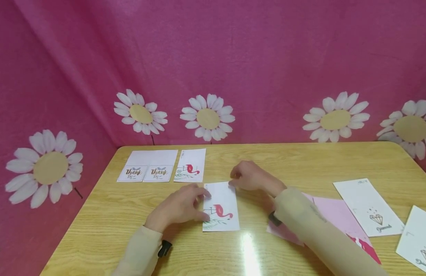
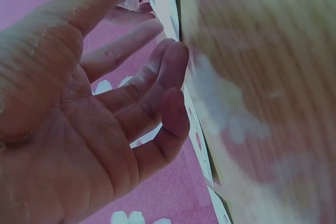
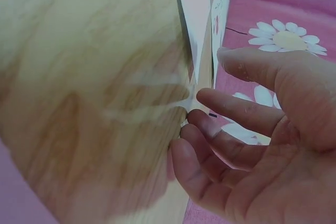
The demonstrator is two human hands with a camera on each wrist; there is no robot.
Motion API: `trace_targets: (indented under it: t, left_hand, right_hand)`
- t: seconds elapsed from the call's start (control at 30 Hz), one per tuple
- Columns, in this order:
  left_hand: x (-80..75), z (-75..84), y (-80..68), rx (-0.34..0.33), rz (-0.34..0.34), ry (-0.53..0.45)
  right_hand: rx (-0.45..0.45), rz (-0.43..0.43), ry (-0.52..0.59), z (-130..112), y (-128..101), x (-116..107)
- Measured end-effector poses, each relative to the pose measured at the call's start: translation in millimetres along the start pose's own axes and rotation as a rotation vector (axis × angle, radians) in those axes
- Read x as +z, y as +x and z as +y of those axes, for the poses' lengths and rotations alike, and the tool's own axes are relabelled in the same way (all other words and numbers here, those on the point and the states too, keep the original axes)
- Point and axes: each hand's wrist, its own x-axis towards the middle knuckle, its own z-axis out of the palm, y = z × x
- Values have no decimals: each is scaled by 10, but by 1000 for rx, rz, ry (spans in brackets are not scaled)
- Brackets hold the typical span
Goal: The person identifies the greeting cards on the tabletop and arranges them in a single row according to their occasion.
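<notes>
A white card with a red flamingo and green leaves lies flat on the wooden table, in the middle of the head view. At its left edge is my left hand, thumb and forefinger spread apart over the card's side. My right hand stands at the card's top right corner, fingers loosely bent and fingertips down at the table. Seen from the right wrist, the thumb is apart from the fingers, with nothing pinched between them. From the left wrist, the fingers are relaxed beside the card's edge.
Behind to the left lie two "Thank you" cards and another flamingo card, in a row. A pink card lies partly under my right forearm. Farther right are two white cards with diamond drawings. A pink flowered cloth hangs behind the table.
</notes>
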Motion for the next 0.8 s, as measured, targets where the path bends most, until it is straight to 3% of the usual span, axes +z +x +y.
trace_targets:
  t: [0.27,0.5,0.8]
  left_hand:
    - [65,-6,-54,40,12,42]
    - [78,-4,-57,28,15,50]
    - [88,3,-62,13,20,41]
  right_hand:
    - [-16,16,9,10,-45,35]
    - [-35,41,3,2,-81,60]
    - [-35,113,117,-11,-171,75]
